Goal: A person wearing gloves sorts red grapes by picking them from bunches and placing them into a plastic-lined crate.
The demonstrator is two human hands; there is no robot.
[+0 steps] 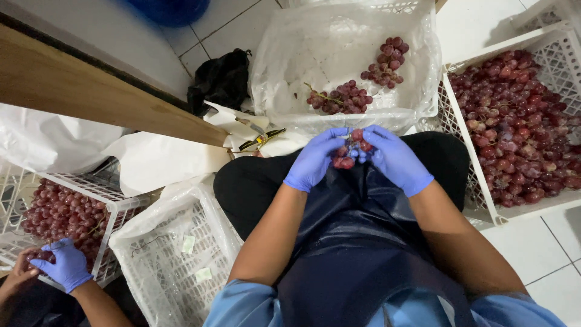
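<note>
both blue-gloved hands, left hand (315, 160) and right hand (396, 158), pinch a small red grape bunch (351, 152) over the lap, close for inspection.

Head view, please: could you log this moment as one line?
left hand and right hand: both holding small grape bunch over lap | lined crate ahead: two bunches | right crate: full

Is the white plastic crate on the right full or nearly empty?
Full: the white plastic crate is heaped with red grapes up to its rim.
</note>
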